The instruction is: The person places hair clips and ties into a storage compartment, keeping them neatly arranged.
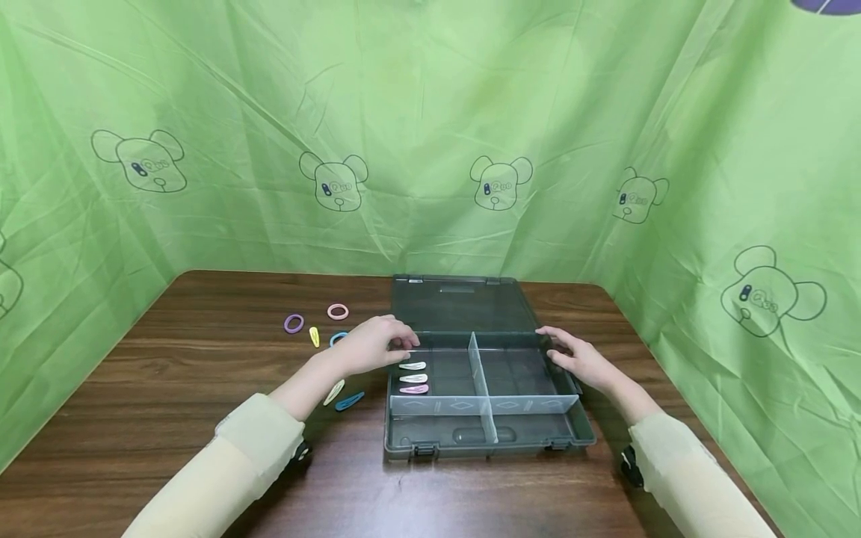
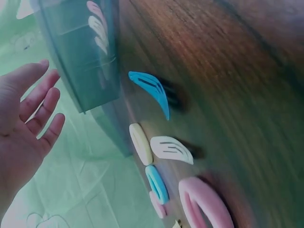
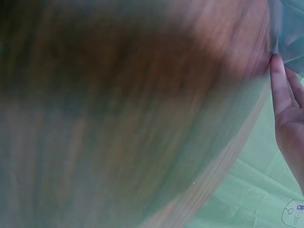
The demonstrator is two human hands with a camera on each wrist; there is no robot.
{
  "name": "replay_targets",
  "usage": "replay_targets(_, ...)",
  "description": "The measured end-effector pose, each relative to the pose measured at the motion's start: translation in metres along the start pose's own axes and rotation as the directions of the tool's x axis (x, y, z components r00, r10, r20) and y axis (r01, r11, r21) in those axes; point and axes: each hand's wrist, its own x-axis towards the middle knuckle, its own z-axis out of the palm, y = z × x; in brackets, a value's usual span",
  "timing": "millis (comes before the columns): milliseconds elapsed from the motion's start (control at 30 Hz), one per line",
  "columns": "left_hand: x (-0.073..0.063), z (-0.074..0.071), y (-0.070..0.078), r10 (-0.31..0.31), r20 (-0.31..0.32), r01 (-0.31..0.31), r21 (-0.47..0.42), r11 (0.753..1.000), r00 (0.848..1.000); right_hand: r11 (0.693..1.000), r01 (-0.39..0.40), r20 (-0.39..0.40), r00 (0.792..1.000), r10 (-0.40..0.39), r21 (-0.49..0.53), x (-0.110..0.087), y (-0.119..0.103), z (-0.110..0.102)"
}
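A dark see-through divided box (image 1: 489, 450) stands on the table with its lid (image 1: 463, 305) laid back. My left hand (image 1: 377, 345) hovers over the box's back left compartment, its fingers loosely bent and nothing between them in the left wrist view. Just below those fingers lie a white hair clip (image 1: 412, 365), a second white clip (image 1: 413, 378) and a pink clip (image 1: 413, 388), in a column along the compartment's left side. On the opposite side, my right hand (image 1: 580, 362) rests its relaxed fingers at the box's right edge; a fingertip meets the box in the right wrist view.
Left of the box lie a blue clip (image 1: 349, 401), a pale clip (image 1: 333, 392) and a yellow clip (image 1: 314, 338). Farther back are a purple hair ring (image 1: 293, 332), a pink ring (image 1: 338, 318) and a blue ring partly behind my left hand. Green cloth (image 1: 417, 239) surrounds the table.
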Motion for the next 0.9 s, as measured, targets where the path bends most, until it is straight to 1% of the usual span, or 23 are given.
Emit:
replay_targets(67, -0.004, -0.003, 0.002, -0.017, -0.006, 0.017, 0.000, 1.000, 1.000, 1.000, 0.008, -0.002, 1.000, -0.008, 0.002, 0.002, 0.008, 0.001)
replay_targets(133, -0.008, -0.006, 0.003, -0.029, -0.016, 0.029, -0.007, 1.000, 0.999, 1.000, 0.005, -0.004, 1.000, -0.005, 0.007, 0.002, 0.011, 0.001)
replay_targets(200, -0.012, -0.009, 0.004, -0.040, -0.026, 0.039, -0.023, 0.999, 0.999, 1.000, 0.002, -0.009, 1.000, -0.001, 0.012, 0.002, 0.011, 0.001)
replay_targets(367, -0.022, -0.014, 0.004, -0.041, -0.049, 0.038, -0.072, 0.997, 0.998, 1.000, 0.005, -0.011, 1.000, -0.005, -0.002, 0.002, 0.012, 0.001)
replay_targets(500, -0.029, -0.015, 0.003, -0.040, -0.089, 0.034, -0.071, 0.997, 0.995, 1.000, 0.010, -0.003, 1.000, -0.010, 0.005, 0.002, 0.012, 0.000)
replay_targets(633, -0.036, -0.016, 0.004, -0.060, -0.120, 0.052, -0.067, 0.996, 0.991, 1.000, -0.007, -0.010, 1.000, 0.007, 0.008, 0.003, 0.011, -0.001)
replay_targets(733, -0.043, -0.016, 0.003, -0.080, -0.115, 0.071, -0.078, 0.994, 0.990, 1.000, -0.011, -0.010, 1.000, 0.011, 0.011, 0.003, 0.011, -0.001)
replay_targets(800, -0.048, -0.015, 0.001, -0.089, -0.100, 0.081, -0.084, 0.993, 0.991, 1.000, -0.005, -0.006, 1.000, 0.005, 0.010, 0.003, 0.012, -0.001)
replay_targets(900, -0.056, -0.012, -0.004, -0.079, -0.075, 0.072, -0.086, 0.994, 0.994, 1.000, -0.009, -0.006, 1.000, 0.009, 0.010, 0.003, 0.012, 0.000)
